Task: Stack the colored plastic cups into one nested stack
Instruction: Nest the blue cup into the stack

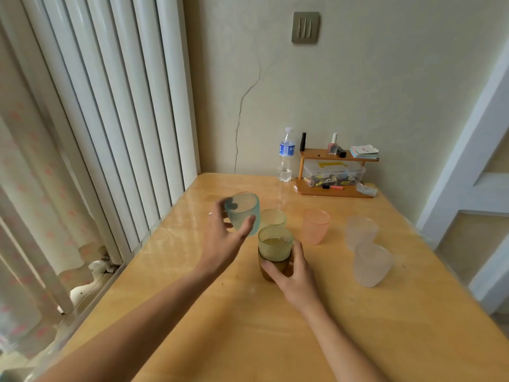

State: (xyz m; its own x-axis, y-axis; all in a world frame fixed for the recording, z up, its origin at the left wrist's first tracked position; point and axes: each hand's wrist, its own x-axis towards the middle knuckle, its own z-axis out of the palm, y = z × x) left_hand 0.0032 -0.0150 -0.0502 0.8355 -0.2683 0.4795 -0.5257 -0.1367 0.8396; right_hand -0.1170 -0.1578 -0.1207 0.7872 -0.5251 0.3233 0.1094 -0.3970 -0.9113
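The pale yellow-green cup [273, 218] at the middle of the table [242, 321] is half hidden behind the blue cup [243, 212] and the small stack, so only its rim and upper wall show. The brown cup [272, 267] at the bottom of that stack is mostly covered by the right hand [293, 274] and by the green cup [275, 241] nested in it. The two frosted clear cups on the right, one farther [361, 232] and one nearer [372, 263], overlap and blur into each other.

Seven cups show in all: one blue, one green, one brown, one yellow-green, one pink [316, 226] and two clear.

The left hand [225, 238] holds the blue cup tilted in the air, left of and above the stack, fingers and thumb curled around its wall. The right hand's fingers wrap the brown cup, which stands on the table. Small items in the box on the far rack [334, 172] beside the water bottle [286, 155] are too small to tell.
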